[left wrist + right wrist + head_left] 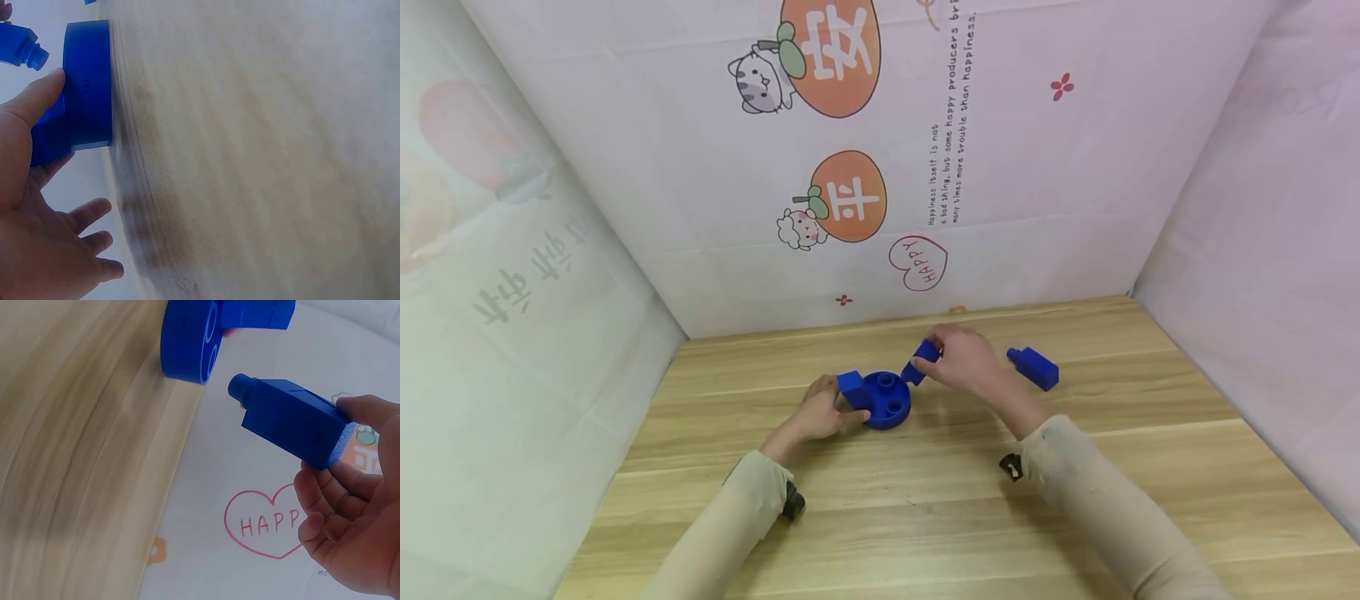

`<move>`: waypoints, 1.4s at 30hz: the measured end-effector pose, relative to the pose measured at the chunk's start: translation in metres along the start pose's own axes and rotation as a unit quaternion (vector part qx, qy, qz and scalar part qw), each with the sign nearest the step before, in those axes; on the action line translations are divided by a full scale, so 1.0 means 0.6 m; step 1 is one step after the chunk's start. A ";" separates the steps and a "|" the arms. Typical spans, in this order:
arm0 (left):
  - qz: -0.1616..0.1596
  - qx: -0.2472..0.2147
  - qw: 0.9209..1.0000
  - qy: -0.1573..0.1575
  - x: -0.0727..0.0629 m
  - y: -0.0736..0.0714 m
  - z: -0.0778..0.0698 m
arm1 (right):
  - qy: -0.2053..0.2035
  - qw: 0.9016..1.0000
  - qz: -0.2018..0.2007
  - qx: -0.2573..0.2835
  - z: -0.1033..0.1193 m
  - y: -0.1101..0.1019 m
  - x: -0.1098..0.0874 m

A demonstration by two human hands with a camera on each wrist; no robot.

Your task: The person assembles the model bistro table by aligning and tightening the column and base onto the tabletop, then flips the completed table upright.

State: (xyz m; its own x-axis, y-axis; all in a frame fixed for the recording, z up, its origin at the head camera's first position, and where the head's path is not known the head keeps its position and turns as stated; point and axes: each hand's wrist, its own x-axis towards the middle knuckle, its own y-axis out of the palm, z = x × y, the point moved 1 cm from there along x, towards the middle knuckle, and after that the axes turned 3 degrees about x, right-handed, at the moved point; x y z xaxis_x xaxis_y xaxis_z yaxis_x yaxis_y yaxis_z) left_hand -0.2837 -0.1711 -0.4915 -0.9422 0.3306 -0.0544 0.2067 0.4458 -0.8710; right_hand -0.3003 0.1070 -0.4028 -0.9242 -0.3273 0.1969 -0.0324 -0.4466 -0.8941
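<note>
Disc (pixel 889 423): bearing first block (pixel 852 387), two sockets (pixel 886 380) gaping
Left hand (pixel 818 414): gripping disc
Right hand (pixel 966 360): pinching second block (pixel 927 354)
Third block (pixel 1036 368): lying centre-right

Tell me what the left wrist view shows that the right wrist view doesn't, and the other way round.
Only the left wrist view shows the palm of the left hand and the small raised marking on the round base's side wall.

Only the right wrist view shows the palm of the right hand, the base's round sockets and the red heart print.

Both show the blue round base, the blue block projecting from it, the pegged blue block and the wood-grain tabletop.
</note>
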 end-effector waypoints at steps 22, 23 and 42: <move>0.014 -0.003 0.999 -0.038 -0.003 0.004 0.003 | -0.052 0.996 0.063 -0.027 0.052 0.027 -0.005; 0.015 -0.004 0.999 -0.038 -0.004 0.004 0.002 | -0.052 0.996 0.065 -0.028 0.054 0.030 -0.004; 0.004 0.013 1.000 -0.014 -0.001 0.000 -0.002 | -0.039 0.998 0.043 -0.036 0.060 0.061 0.016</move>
State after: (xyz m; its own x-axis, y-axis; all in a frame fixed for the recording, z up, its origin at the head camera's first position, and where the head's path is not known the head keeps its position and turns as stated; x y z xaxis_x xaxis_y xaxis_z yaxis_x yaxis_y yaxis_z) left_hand -0.2831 -0.1702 -0.4912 -0.9474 0.3109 -0.0753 0.2085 0.4215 -0.8825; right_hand -0.2967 0.0577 -0.4190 -0.8927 -0.4263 0.1464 0.0162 -0.3547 -0.9348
